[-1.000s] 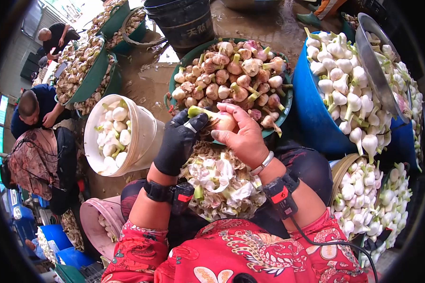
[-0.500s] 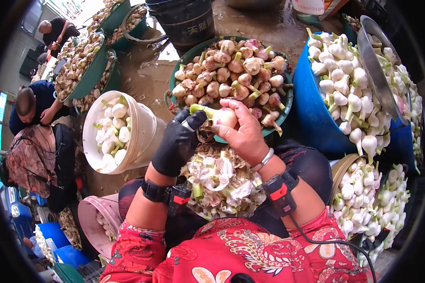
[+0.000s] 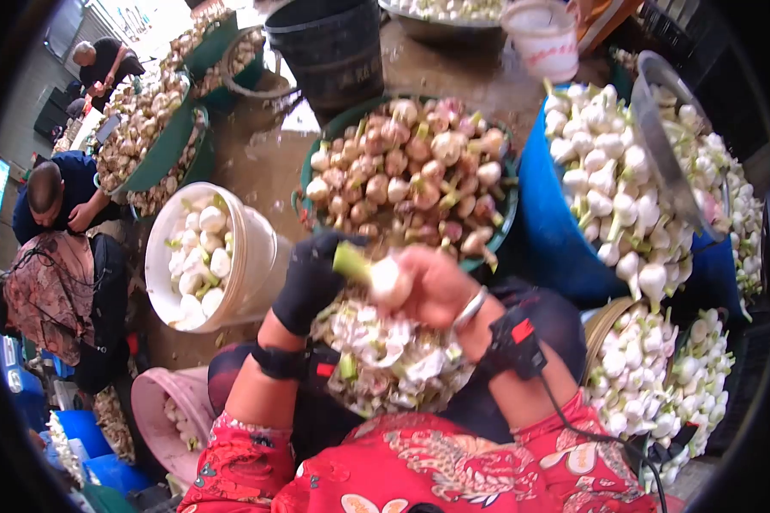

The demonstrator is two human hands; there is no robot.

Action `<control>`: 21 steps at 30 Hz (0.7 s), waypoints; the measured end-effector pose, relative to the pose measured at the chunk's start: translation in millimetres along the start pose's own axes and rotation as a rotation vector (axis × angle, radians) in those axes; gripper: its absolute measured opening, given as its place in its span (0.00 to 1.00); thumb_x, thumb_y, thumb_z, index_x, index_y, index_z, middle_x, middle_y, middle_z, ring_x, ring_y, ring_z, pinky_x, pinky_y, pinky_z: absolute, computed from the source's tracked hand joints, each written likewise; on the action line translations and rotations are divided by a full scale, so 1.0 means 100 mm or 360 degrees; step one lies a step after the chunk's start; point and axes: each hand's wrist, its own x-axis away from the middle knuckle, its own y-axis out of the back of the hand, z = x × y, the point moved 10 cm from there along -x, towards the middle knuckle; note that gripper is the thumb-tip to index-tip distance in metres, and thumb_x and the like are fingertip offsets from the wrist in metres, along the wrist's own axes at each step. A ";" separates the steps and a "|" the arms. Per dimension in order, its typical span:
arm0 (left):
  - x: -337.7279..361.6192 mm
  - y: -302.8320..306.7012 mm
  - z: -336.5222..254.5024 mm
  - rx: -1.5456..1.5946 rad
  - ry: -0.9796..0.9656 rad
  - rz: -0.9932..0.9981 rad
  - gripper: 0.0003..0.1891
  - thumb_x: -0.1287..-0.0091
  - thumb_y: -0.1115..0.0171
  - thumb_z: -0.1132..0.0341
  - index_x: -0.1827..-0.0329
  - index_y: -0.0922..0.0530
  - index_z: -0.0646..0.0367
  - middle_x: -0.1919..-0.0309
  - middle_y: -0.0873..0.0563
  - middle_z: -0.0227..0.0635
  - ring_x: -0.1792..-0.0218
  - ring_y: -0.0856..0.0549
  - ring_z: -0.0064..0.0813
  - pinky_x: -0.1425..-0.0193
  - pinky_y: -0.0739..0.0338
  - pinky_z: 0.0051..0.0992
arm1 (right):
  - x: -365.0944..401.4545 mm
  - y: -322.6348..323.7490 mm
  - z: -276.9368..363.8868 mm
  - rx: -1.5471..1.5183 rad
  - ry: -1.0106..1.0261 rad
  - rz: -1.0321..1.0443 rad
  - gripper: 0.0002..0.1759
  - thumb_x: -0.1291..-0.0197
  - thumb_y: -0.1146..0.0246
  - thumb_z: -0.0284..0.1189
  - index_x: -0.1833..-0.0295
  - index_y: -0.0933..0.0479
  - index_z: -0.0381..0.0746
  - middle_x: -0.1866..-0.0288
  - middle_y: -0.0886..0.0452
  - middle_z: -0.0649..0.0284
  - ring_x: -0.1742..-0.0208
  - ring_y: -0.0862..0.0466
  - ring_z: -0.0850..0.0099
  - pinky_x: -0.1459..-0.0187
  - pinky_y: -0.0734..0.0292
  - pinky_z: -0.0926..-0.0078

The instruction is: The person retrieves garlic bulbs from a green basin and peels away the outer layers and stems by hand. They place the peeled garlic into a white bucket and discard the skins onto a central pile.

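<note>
My right hand (image 3: 441, 286), bare with a bracelet at the wrist, curls around a garlic bulb (image 3: 390, 284). The bulb's thick green stem points left, towards my left hand (image 3: 310, 278). That hand wears a black glove and is closed beside the stem; blur hides what its fingers hold. Below both hands, a heap of garlic skins and trimmings (image 3: 393, 359) lies between my knees. Just beyond them stands a green basin (image 3: 512, 214) piled with brownish, unpeeled garlic bulbs (image 3: 393, 162).
A white bucket (image 3: 261, 256) of peeled garlic stands left, above a pink bucket (image 3: 145, 398). On the right, a blue tub (image 3: 543, 197) overflows with white bulbs beside a metal basin (image 3: 659, 128). A black bucket (image 3: 329, 56) stands behind. Two people (image 3: 47, 192) sit or bend at left.
Both hands have moved lower in the view, with the bulb between them. The bulb now shows a bright white face, and the far buckets show more fully as the view has shifted.
</note>
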 end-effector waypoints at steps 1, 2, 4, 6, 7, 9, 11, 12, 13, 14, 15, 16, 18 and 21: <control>0.01 -0.01 -0.05 0.0111 0.0000 -0.0021 0.17 0.48 0.39 0.78 0.54 0.18 0.59 0.69 0.16 0.39 0.66 0.16 0.30 0.59 0.23 0.26 | -0.04 -0.11 -0.23 -0.0120 -0.0156 0.0338 0.22 0.36 0.52 0.42 0.52 0.26 0.33 0.66 0.18 0.53 0.71 0.16 0.60 0.79 0.24 0.71; 0.03 -0.04 -0.11 0.0224 -0.0019 -0.0044 0.18 0.49 0.38 0.78 0.53 0.18 0.57 0.69 0.16 0.41 0.66 0.16 0.32 0.60 0.23 0.27 | 0.06 -0.25 -0.35 -0.0069 -0.0297 0.0303 0.23 0.36 0.51 0.43 0.53 0.25 0.33 0.66 0.18 0.53 0.72 0.16 0.60 0.81 0.25 0.74; -0.01 -0.12 -0.42 -0.0018 -0.0354 0.0084 0.20 0.44 0.38 0.76 0.46 0.21 0.59 0.66 0.15 0.37 0.64 0.16 0.28 0.58 0.22 0.25 | 0.05 -0.32 -0.36 -0.0149 -0.0288 0.0453 0.23 0.37 0.48 0.42 0.49 0.26 0.33 0.64 0.18 0.49 0.68 0.15 0.59 0.78 0.22 0.74; 0.05 -0.23 -0.01 0.1417 0.0592 0.0083 0.22 0.39 0.39 0.74 0.40 0.26 0.62 0.60 0.16 0.33 0.61 0.17 0.24 0.56 0.22 0.24 | 0.10 -0.34 -0.15 -0.0278 -0.0181 0.0540 0.24 0.37 0.47 0.41 0.43 0.29 0.34 0.60 0.18 0.46 0.63 0.15 0.58 0.71 0.19 0.71; 0.05 -0.14 0.09 0.1418 0.0599 -0.0038 0.23 0.35 0.41 0.72 0.37 0.30 0.66 0.57 0.18 0.31 0.59 0.19 0.21 0.54 0.22 0.23 | 0.13 -0.30 0.01 -0.0266 -0.0041 0.0454 0.26 0.37 0.47 0.42 0.41 0.30 0.33 0.56 0.19 0.44 0.62 0.16 0.57 0.69 0.19 0.72; 0.07 -0.02 0.05 0.1381 0.0693 -0.0042 0.22 0.37 0.40 0.72 0.38 0.29 0.66 0.57 0.17 0.34 0.62 0.19 0.20 0.56 0.22 0.23 | 0.20 -0.15 0.26 -0.0198 0.0217 0.0215 0.28 0.34 0.49 0.44 0.37 0.34 0.36 0.51 0.21 0.43 0.60 0.16 0.57 0.66 0.20 0.73; 0.15 -0.13 -0.05 0.1645 0.0705 0.0178 0.21 0.38 0.39 0.71 0.41 0.26 0.64 0.56 0.17 0.34 0.65 0.19 0.20 0.59 0.23 0.22 | 0.17 -0.03 0.30 -0.0138 0.0256 0.0150 0.25 0.33 0.49 0.44 0.37 0.33 0.40 0.50 0.20 0.48 0.58 0.16 0.57 0.63 0.20 0.72; 0.18 -0.16 -0.10 0.1652 0.0720 0.0194 0.21 0.38 0.39 0.71 0.41 0.26 0.64 0.56 0.17 0.34 0.65 0.19 0.20 0.59 0.23 0.22 | 0.15 0.03 0.28 -0.0115 0.0263 0.0087 0.25 0.33 0.49 0.44 0.37 0.33 0.41 0.50 0.20 0.50 0.58 0.16 0.58 0.62 0.20 0.72; 0.16 -0.18 -0.27 0.1636 0.0692 0.0225 0.20 0.37 0.39 0.70 0.41 0.26 0.65 0.58 0.17 0.34 0.64 0.18 0.21 0.58 0.23 0.21 | 0.20 -0.08 0.28 -0.0084 0.0267 0.0016 0.21 0.32 0.49 0.40 0.42 0.30 0.39 0.55 0.18 0.54 0.60 0.15 0.60 0.63 0.18 0.72; 0.14 -0.20 -0.38 0.1623 0.0653 0.0258 0.20 0.36 0.40 0.68 0.42 0.26 0.65 0.59 0.16 0.34 0.64 0.18 0.21 0.58 0.23 0.21 | 0.20 -0.13 0.27 0.0026 0.0250 0.0024 0.20 0.32 0.48 0.41 0.43 0.29 0.39 0.56 0.18 0.57 0.60 0.15 0.62 0.63 0.18 0.72; 0.14 -0.18 -0.33 0.1601 0.0675 0.0215 0.19 0.37 0.38 0.68 0.43 0.25 0.65 0.60 0.16 0.34 0.64 0.18 0.21 0.59 0.23 0.21 | 0.20 -0.13 0.26 0.0117 0.0223 -0.0051 0.20 0.32 0.48 0.41 0.43 0.28 0.40 0.56 0.17 0.59 0.60 0.15 0.63 0.62 0.18 0.72; 0.15 -0.15 -0.38 0.1578 0.0665 0.0222 0.18 0.37 0.38 0.67 0.45 0.23 0.64 0.59 0.16 0.34 0.63 0.18 0.22 0.58 0.23 0.22 | 0.19 -0.11 0.23 0.0201 0.0196 -0.0128 0.19 0.32 0.47 0.42 0.43 0.28 0.40 0.57 0.17 0.60 0.61 0.15 0.64 0.62 0.18 0.73; 0.13 -0.09 -0.33 0.1502 0.0599 0.0129 0.15 0.38 0.37 0.69 0.48 0.21 0.62 0.59 0.15 0.33 0.63 0.18 0.22 0.59 0.23 0.21 | 0.22 0.00 0.34 0.0352 0.0381 -0.0408 0.16 0.33 0.44 0.37 0.46 0.26 0.40 0.58 0.17 0.63 0.62 0.16 0.73 0.61 0.20 0.77; 0.11 -0.03 -0.14 0.1518 0.0578 0.0072 0.13 0.35 0.40 0.68 0.50 0.20 0.64 0.61 0.15 0.34 0.66 0.18 0.22 0.63 0.23 0.22 | 0.44 -0.26 0.83 0.0797 0.1403 -0.0600 0.10 0.34 0.44 0.27 0.56 0.21 0.31 0.66 0.18 0.66 0.66 0.19 0.79 0.62 0.24 0.80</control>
